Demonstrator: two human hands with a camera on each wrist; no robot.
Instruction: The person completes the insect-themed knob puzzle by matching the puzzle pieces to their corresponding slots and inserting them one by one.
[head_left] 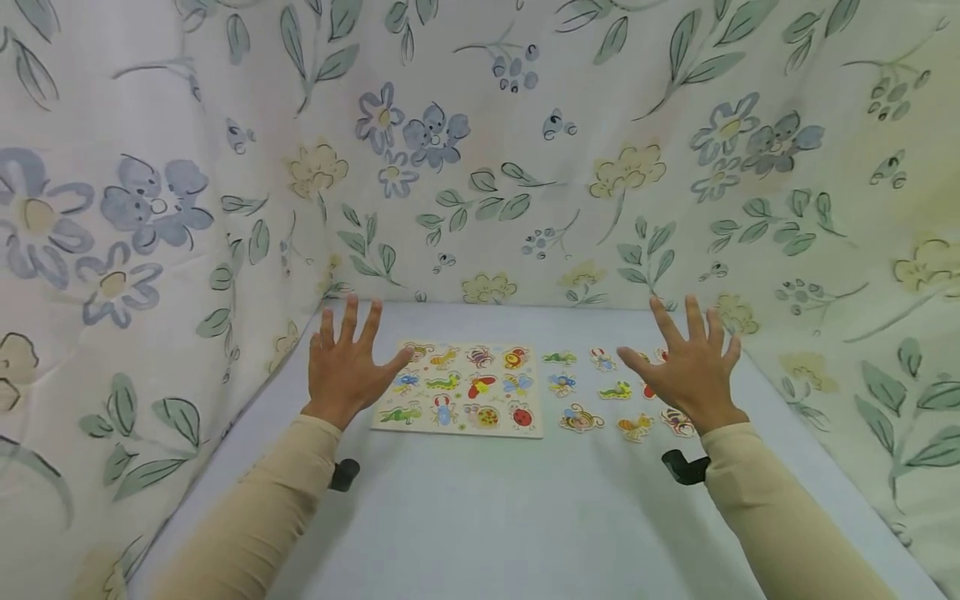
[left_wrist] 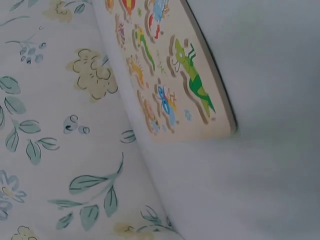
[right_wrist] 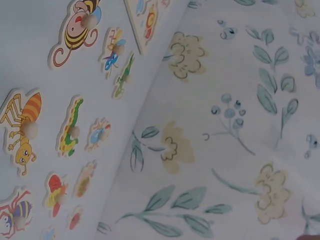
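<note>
The left hand [head_left: 345, 382] and right hand [head_left: 694, 375] are hovering empty, fingers [head_left: 348, 323] spread wide. The insect puzzle board [head_left: 463, 397] is lying beside loose insect pieces [head_left: 617, 391], their knobs [right_wrist: 31, 131] facing up, presumably for easy pinching.

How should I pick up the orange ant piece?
Pinch the small round knob in the middle of the ant piece, probably from straight above with finger and thumb. The piece lies flat on the table, and its knob sticks up, while its thin legs look harder to grip.
</note>
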